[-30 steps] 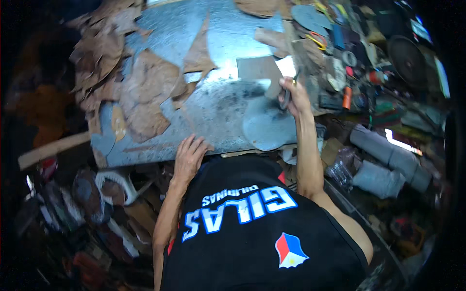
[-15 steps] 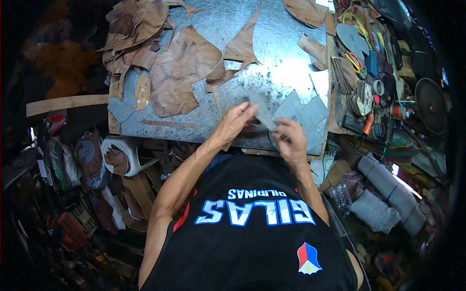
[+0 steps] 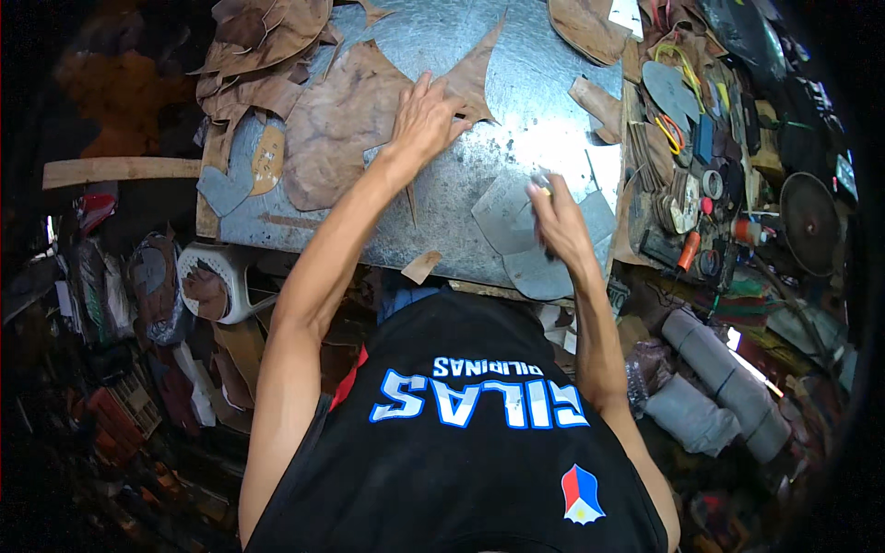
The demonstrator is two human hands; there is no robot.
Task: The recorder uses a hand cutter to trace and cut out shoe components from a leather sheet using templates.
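My left hand (image 3: 427,120) reaches across the metal-topped table (image 3: 479,249), its fingers stretched and resting where a large brown leather piece (image 3: 341,129) meets a narrow pointed leather scrap (image 3: 475,74). My right hand (image 3: 562,226) is closed around a small tool with a yellow part (image 3: 546,192); its tip is blurred and most of it is hidden by the fingers. Under and beside that hand lie flat grey template pieces (image 3: 502,217), overlapping one another. A small leather scrap (image 3: 422,267) lies at the table's near edge.
More leather pieces (image 3: 263,51) are heaped at the table's far left, by a tan template (image 3: 268,161). Along the right side runs a cluttered shelf with an orange-handled tool (image 3: 689,250), tape rolls and a round dark disc (image 3: 811,224). A white stool (image 3: 217,281) stands at left.
My left hand has left the grey template piece and moved forward onto the leather. My right hand has risen slightly and now shows a small tool. More of the grey pieces are visible.
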